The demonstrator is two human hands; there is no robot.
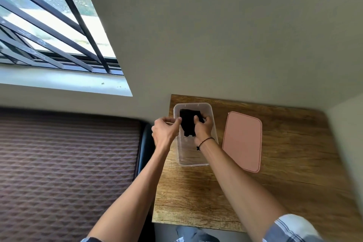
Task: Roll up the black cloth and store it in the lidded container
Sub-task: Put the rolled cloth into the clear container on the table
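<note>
A: Where does the black cloth (187, 124) sit?

B: Inside the clear container (196, 160), toward its 12 o'clock end, on the wooden table (284, 173). The right hand (203, 126) is curled closed on the cloth; the left hand (166, 129) is half closed, fingertips at the container's 9 o'clock rim and the cloth's edge.

A: The risk?

B: Probably the roll loosening on release and rising above the rim, so the pink lid (242, 141), lying at 3 o'clock, would not seat
</note>
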